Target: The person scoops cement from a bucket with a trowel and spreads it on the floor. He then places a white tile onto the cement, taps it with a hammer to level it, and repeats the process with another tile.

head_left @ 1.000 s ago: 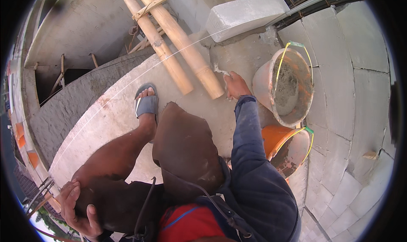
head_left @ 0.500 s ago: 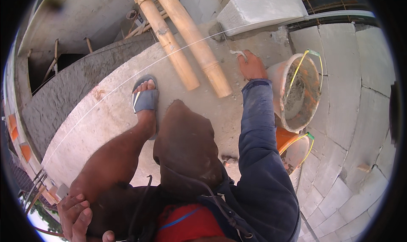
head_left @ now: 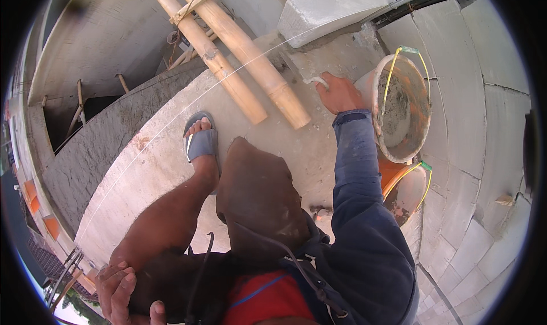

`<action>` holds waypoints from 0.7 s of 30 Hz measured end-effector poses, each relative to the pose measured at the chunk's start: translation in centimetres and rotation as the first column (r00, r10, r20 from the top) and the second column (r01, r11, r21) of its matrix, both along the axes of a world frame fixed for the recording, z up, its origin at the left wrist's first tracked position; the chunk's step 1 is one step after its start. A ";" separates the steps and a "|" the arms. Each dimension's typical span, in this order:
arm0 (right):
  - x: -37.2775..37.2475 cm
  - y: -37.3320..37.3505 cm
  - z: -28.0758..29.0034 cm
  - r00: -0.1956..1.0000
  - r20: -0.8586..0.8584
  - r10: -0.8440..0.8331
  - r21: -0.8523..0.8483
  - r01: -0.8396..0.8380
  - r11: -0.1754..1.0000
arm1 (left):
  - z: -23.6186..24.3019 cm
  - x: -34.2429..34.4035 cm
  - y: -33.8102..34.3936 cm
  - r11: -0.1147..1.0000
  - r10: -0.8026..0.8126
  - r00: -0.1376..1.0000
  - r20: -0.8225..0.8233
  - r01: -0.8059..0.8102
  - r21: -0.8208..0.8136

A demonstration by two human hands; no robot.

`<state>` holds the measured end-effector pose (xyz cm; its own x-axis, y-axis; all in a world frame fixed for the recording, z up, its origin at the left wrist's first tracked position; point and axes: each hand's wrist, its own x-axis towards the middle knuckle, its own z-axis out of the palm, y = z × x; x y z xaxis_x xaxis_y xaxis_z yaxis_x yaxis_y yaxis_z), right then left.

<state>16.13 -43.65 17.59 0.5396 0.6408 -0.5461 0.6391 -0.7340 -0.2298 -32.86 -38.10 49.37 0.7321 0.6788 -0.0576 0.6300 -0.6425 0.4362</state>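
My right hand (head_left: 342, 94) is closed around a pale, thin, curved piece (head_left: 315, 81), whose full shape I cannot make out. It is low over the concrete ledge (head_left: 250, 120), between two bamboo poles (head_left: 273, 86) and a mortar-smeared bucket (head_left: 379, 77). Grey mortar (head_left: 399, 108) lies inside that bucket, which has a yellow handle. At the lower left, my left hand (head_left: 122, 293) rests by my bent leg with its fingers apart, holding nothing.
A pale block (head_left: 330, 11) lies beyond my right hand. An orange bucket (head_left: 393, 174) stands nearer me. A white string (head_left: 165, 132) runs taut across the ledge, beneath which a rough grey wall (head_left: 102, 142) curves. Pale slabs (head_left: 456, 97) cover the right side.
The whole view has shifted and turned a little. My right hand has come slightly back toward me, with the pale piece still in it. My left hand stays by my leg.
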 end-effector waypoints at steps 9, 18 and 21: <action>-3.6 -7.0 -7.0 0.359 -0.790 -0.497 0.190 0.914 0.357 | 0.3 0.5 -0.1 0.999 -0.002 0.999 -0.049 0.004 0.037; 9.6 4.0 -10.1 -0.069 -0.995 -0.077 -0.052 0.977 -0.205 | -0.3 0.4 0.3 0.996 -0.068 0.997 0.028 0.066 0.068; 13.5 4.7 -11.9 -0.111 -0.994 0.001 -0.107 0.958 -0.267 | -0.5 0.5 0.8 0.994 -0.094 0.994 0.052 0.091 0.065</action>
<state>29.66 -38.94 5.66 0.6988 0.3560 -0.6205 -0.7129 0.4179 -0.5631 -32.39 -37.31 48.86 0.7928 0.6089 0.0250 0.5428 -0.7242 0.4254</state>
